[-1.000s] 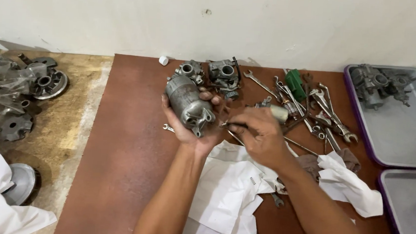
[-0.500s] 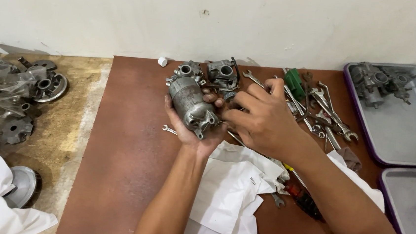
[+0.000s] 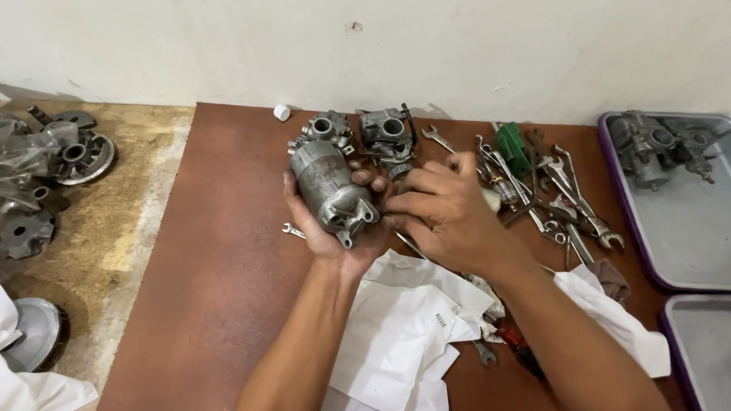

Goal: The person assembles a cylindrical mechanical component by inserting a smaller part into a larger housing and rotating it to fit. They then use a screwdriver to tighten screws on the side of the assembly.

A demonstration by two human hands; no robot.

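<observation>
I hold a grey metal engine part in my left hand, fingers wrapped around its rounded body from below, thumb up near its top edge. It sits tilted above the brown mat, just in front of two similar metal parts lying by the wall. My right hand comes in from the right and touches the part's near end; its fingers are bent and close together at the part, but I cannot tell whether they pinch anything small. Under my wrists lie sheets of white paper. To the right a heap of wrenches spreads over the mat, with a green-handled tool among them. Farther right stands a grey tray holding another metal part.
</observation>
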